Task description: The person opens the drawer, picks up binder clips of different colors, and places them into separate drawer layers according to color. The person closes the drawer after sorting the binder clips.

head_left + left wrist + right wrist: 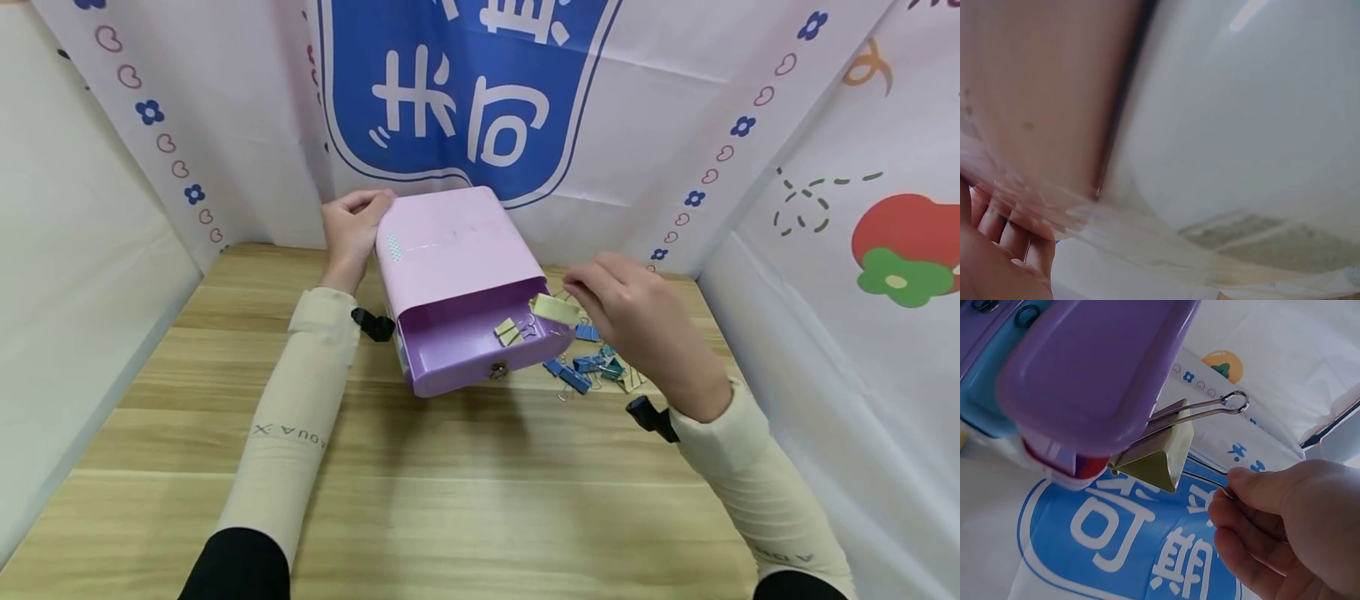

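Observation:
A pink drawer box point(457, 242) stands on the table with its top purple drawer point(442, 342) pulled out. Inside that drawer lies a small yellow binder clip point(508, 332). My left hand point(356, 229) grips the box at its back left corner; in the left wrist view its curled fingers point(1022, 240) show beside the box wall. With thumb and forefinger my right hand point(633, 312) pinches a larger yellow binder clip point(1159, 450) by one wire handle. This clip hangs at the drawer's right end, overlapping its rim in the head view.
Several blue binder clips point(573, 377), with teal and yellow ones among them, lie on the table right of the drawer. A blue drawer point(991, 394) sits beneath the purple one. Printed cloth point(247, 108) hangs close behind the box, and white cloth walls flank the wooden table point(480, 500).

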### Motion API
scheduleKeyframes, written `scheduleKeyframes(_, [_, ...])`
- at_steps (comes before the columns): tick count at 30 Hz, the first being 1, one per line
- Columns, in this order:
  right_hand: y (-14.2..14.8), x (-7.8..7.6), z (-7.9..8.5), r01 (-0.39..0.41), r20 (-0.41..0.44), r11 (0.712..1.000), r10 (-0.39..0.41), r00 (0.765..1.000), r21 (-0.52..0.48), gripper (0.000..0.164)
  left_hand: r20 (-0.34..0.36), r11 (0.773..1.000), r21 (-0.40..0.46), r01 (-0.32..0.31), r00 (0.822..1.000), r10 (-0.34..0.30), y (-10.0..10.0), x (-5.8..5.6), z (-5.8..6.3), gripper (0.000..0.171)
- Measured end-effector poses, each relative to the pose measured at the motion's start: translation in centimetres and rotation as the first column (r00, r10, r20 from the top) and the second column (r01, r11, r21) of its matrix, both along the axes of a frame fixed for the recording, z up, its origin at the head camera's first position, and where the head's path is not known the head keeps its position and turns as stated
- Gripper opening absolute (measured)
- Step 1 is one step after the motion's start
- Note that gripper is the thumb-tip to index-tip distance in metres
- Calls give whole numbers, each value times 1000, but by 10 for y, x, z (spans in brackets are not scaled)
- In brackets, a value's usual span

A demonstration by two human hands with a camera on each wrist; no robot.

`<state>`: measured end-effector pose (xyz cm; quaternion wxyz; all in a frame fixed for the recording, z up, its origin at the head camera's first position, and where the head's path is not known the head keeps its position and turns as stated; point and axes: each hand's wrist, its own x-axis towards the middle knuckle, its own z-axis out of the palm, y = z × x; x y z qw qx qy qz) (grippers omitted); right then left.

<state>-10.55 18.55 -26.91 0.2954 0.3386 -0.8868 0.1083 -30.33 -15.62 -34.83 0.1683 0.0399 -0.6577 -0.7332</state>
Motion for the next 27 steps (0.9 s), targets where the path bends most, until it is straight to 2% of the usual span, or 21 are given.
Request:
scheduleKeyframes(8, [-29, -9, 4, -61, -7, 994, 62, 998, 92, 16, -11, 1000, 0, -2, 1000, 2, -1, 0, 0, 16])
scheduleKeyframes(14, [-48, -17, -3, -96, 8, 990, 96, 995, 103, 12, -38, 1000, -5, 1, 999, -1, 0, 0, -1, 13])
scheduleKeyframes(19, [-61, -23, -10, -116, 25, 986, 114, 993, 122, 11, -35, 1000, -11, 2, 999, -2, 1, 0, -1, 13])
scheduleKeyframes(27, [-80, -29, -9, -119, 122, 977, 98, 988, 176, 11, -27, 1000, -9, 4, 1000, -4, 0, 1, -1, 15])
